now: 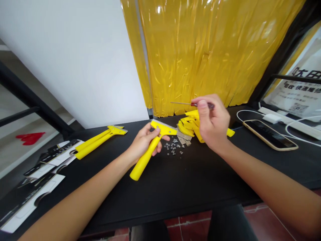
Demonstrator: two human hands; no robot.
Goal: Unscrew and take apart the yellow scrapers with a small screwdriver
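Note:
My left hand is closed around the neck of a yellow scraper, whose wide head with a metal blade edge and screws points up and away. In my right hand is a screwdriver with a dark red handle; its thin shaft points left, above the table and apart from the scraper. Small screws and nuts lie scattered just right of the scraper. Beyond them are flat grey-brown blade pieces and a pile of yellow plastic scraper parts, partly hidden by my right hand.
Two yellow scrapers lie at the left beside black-and-white cardboard sleeves. A phone, white cables and a power strip are at the right. A white panel and yellow plastic sheeting stand behind the black table.

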